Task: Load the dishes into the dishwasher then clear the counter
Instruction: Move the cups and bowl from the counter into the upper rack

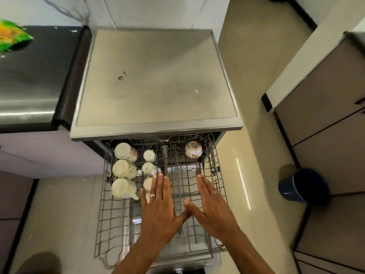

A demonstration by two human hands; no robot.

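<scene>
Dishes, white upturned ceramic cups (pixel 124 169), sit along the pulled-out wire dishwasher rack (pixel 110 224). My left hand (pixel 158 206) and right hand (pixel 211 206) hover flat, fingers straight, holding nothing. Loading looks done; next I'd push it in.

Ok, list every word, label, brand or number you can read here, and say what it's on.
No text in this view is readable.
Green packet on the dark appliance: printing there, too blurred to read.
Small cups in the rack: faint marks on the bases, too small to read.
Dishwasher top: only smudges, no lettering.
</scene>
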